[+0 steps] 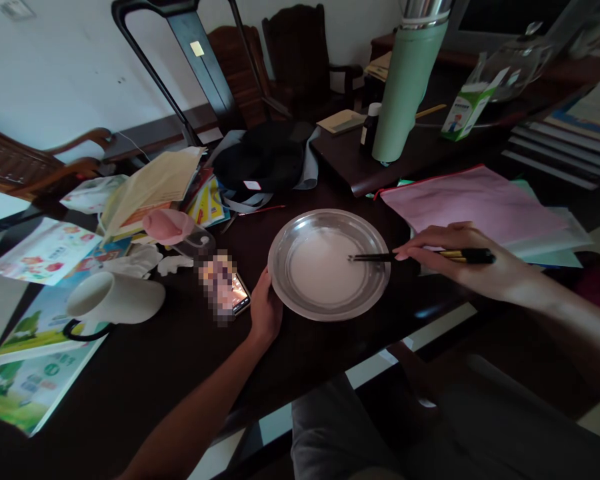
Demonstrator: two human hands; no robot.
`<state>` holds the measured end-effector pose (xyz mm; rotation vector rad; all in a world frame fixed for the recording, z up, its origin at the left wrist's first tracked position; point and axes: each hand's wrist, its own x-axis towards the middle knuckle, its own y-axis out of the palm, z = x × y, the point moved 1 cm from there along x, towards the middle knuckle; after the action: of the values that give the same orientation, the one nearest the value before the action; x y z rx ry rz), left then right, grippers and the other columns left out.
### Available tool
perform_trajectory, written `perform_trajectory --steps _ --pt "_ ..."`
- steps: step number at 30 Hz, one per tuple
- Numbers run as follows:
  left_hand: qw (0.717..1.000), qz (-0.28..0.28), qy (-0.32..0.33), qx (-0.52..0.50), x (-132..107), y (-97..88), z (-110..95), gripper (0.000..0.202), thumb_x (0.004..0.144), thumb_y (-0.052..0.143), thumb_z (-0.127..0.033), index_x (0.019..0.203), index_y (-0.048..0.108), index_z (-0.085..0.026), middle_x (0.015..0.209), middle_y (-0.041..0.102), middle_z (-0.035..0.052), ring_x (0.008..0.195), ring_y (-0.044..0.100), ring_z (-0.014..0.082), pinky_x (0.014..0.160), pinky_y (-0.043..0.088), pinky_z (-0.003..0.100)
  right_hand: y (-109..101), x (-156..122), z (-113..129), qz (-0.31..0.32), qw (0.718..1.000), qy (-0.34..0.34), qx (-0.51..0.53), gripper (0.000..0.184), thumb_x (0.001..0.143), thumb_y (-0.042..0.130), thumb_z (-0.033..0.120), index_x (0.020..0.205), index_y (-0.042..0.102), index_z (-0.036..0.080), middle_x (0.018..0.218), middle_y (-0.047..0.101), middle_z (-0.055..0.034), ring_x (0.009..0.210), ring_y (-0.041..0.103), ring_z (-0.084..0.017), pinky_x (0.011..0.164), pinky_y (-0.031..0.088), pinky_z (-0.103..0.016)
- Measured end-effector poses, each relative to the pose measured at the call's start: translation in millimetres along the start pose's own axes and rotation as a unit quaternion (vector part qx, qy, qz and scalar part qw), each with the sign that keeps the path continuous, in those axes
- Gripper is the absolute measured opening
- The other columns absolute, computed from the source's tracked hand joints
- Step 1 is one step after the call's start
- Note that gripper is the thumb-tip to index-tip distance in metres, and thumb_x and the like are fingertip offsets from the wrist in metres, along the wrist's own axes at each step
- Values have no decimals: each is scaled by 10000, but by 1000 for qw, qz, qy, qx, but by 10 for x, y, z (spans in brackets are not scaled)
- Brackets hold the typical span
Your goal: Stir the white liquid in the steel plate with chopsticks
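- Take the middle of the metal bowl (330, 315) as the clock's centre, twelve pointing away from you; it rests on the dark counter (155, 360) right in front of you, presumably so that both hands reach it easily.
- Inside the bowl is a whitish liquid (325, 273), leaving the sloping wall bare, which likely guards against spills.
- Your left hand (267, 310) grasps the rim at eight o'clock, probably to stop the bowl from sliding.
- Your right hand (457, 239), at three o'clock, grips a pair of black chopsticks (373, 257) partway along, their back ends jutting out behind it; that hold seems to keep your fingers clear of the liquid.
- The tips point toward nine o'clock over the liquid; whether they dip in, you cannot tell.
- A lit phone (241, 297) lies beside your left hand, between eight and nine, perhaps for easy viewing.
- Set farther out, seemingly to leave you working room, are the white mug (135, 300) at nine, the pink zip pouch (445, 203) at two and the green thermos (405, 93) at one.
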<state>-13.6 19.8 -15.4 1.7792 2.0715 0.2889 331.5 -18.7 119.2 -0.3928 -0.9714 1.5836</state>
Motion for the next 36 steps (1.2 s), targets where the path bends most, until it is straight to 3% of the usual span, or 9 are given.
perform_trajectory --steps 5,9,11,13,16,23,29,32,36 --pt "1000 2 1 -1 -1 4 12 409 835 830 -559 1083 854 -235 1231 849 61 1272 739 330 1170 549 468 -137 -112 97 79 997 -7 18 368 1062 568 651 1024 840 406 1073 871 13 1011 801 -291 928 527 -516" --pt "1000 3 3 -2 4 -10 25 392 858 814 -539 1101 852 -235 1229 849 55 1275 736 323 1172 545 461 119 -31 162 140 986 -27 86 300 1085 594 528 1092 840 357 1118 871 2 1020 799 -241 945 506 -473" --pt "1000 0 0 -3 8 -17 30 397 857 812 -531 1114 852 -230 1220 851 53 1258 743 323 1162 551 463 334 36 136 144 983 -48 100 293 1100 575 473 1122 829 329 1144 870 -11 1023 797 -228 933 480 -470" --pt "1000 -5 -2 -8 13 -21 34 414 842 823 -527 1127 852 -229 1211 852 51 1234 753 323 1146 562 463 521 105 82 99 988 -67 95 285 1098 568 455 1119 819 321 1157 872 -16 1046 795 -233 931 453 -481" --pt "1000 -7 -2 -12 18 -29 38 413 841 828 -512 1142 850 -231 1210 852 56 1234 753 325 1136 567 457 650 193 14 59 994 -69 62 270 1097 567 442 1124 812 330 1152 874 -15 1046 788 -235 946 444 -491" --pt "1000 4 -9 -3 15 -38 27 409 884 785 -506 1181 837 -230 1244 843 65 1286 733 330 1161 552 471 256 175 0 -17 999 -38 -7 275 1090 575 461 1065 821 341 1057 875 -6 927 798 -241 918 487 -491" --pt "1000 -2 2 -1 -3 -1 1 375 837 821 -527 1071 860 -237 1232 850 50 1255 745 323 1164 549 464 -99 -57 5 32 999 -7 -23 407 1062 540 686 1028 839 412 1027 860 1 907 775 -284 884 520 -506" --pt "1000 -3 -2 -4 0 0 12 382 846 809 -527 1089 854 -236 1208 852 49 1243 748 318 1150 556 465 -50 -82 96 84 996 -5 29 385 1069 560 652 1017 848 403 1063 869 7 942 797 -266 890 539 -476" --pt "1000 -8 -6 -9 10 -12 27 394 853 804 -511 1128 850 -232 1185 854 50 1236 747 315 1141 558 460 260 -3 194 125 987 -39 92 290 1086 593 495 1093 845 352 1126 870 -9 1011 805 -232 912 521 -448"
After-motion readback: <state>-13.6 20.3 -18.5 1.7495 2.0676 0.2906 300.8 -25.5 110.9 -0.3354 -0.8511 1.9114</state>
